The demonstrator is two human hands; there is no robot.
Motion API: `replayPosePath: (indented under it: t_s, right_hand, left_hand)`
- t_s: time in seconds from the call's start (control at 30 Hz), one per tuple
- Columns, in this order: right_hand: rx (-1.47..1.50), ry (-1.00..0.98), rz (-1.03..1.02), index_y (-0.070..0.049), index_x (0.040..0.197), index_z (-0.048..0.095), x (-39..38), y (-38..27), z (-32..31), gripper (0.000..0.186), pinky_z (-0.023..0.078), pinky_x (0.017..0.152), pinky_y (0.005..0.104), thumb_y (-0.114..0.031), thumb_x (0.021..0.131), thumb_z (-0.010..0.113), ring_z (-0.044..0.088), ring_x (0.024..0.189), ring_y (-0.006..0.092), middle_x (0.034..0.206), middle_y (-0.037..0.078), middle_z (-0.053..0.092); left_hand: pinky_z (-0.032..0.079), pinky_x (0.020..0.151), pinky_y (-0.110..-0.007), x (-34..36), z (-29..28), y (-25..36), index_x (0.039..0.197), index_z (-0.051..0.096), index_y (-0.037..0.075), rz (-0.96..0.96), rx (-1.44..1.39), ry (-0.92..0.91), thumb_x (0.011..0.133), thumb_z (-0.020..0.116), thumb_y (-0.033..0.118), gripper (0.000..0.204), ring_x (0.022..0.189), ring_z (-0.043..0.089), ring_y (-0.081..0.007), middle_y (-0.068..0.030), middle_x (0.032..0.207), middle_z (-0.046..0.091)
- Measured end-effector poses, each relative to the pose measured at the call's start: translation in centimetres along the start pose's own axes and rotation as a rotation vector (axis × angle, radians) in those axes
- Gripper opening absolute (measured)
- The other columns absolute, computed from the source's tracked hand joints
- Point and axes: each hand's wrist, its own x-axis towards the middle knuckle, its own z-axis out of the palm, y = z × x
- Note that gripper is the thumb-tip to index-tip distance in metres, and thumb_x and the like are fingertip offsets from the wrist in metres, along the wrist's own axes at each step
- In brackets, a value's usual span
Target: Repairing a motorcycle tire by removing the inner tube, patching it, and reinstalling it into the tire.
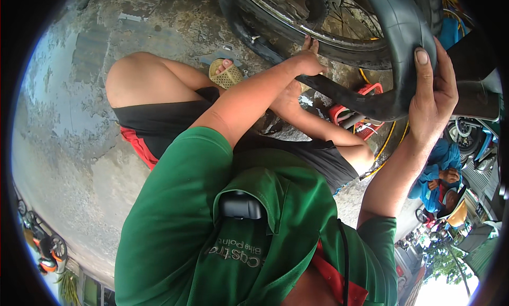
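A black inner tube (397,41) loops around the near side of a spoked wheel (339,43) with its tyre. My right hand (432,94) grips the tube's rounded, puffed-up stretch, thumb on the near face and fingers behind it. Lower down, a flatter length of the tube runs leftward to my left hand (310,62). That hand closes round the tube beside the tyre, two fingertips showing above and the rest partly hidden. A small metal valve stem (255,39) sticks out of the tube, left of my left hand.
A red plastic tray (375,89) with tools and a yellow hose (386,147) lie below the tube. My sandalled foot (227,75) rests on the worn concrete floor (79,147). A person in blue (440,168) sits at the right, near a motorbike (466,131).
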Motion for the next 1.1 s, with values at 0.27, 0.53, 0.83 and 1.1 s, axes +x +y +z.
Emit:
replayPosePath:
  t_s: [0.27,0.53,0.83,1.1]
  right_hand:
    - [-0.052,0.025,0.060,0.002,0.125,0.065,-1.2,0.1,0.0,0.036,0.050,0.080,0.0194,-0.015,0.094,0.072,0.064,0.092,0.0078,0.105,0.008,0.071]
    - [-0.061,0.026,0.142,0.002,0.130,0.060,-1.2,-0.2,-0.4,0.047,0.049,0.089,0.0244,-0.016,0.089,0.077,0.063,0.099,0.0117,0.112,0.010,0.069]
    - [-0.625,-0.236,-0.050,0.003,0.139,0.043,-5.7,4.1,-1.9,0.084,0.045,0.100,0.0359,-0.017,0.071,0.089,0.055,0.118,0.0262,0.128,0.018,0.058]
    - [-0.901,-0.282,0.093,0.003,0.136,0.047,-13.8,14.8,-5.7,0.075,0.051,0.089,0.0417,-0.030,0.079,0.083,0.066,0.100,0.0372,0.108,0.022,0.065]
  left_hand:
    - [0.054,0.087,-0.041,-2.2,0.3,-4.5,0.101,0.067,-0.009,-0.183,-0.668,0.693,0.079,0.083,0.033,0.050,0.092,0.070,-0.0367,-0.0216,0.096,0.072]
    - [0.054,0.085,-0.045,-2.7,-6.2,-10.1,0.102,0.065,-0.002,-0.880,-0.401,1.256,0.075,0.084,0.036,0.051,0.095,0.069,-0.0360,-0.0242,0.105,0.066]
    - [0.052,0.095,-0.044,-1.2,-8.4,-12.9,0.125,0.056,-0.003,-0.940,-0.599,0.833,0.078,0.077,0.027,0.059,0.113,0.061,-0.0380,-0.0254,0.119,0.060]
    - [0.050,0.081,-0.040,0.0,-6.8,-15.6,0.115,0.062,0.002,-0.695,-1.087,0.837,0.079,0.083,0.026,0.048,0.103,0.061,-0.0227,-0.0077,0.110,0.068]
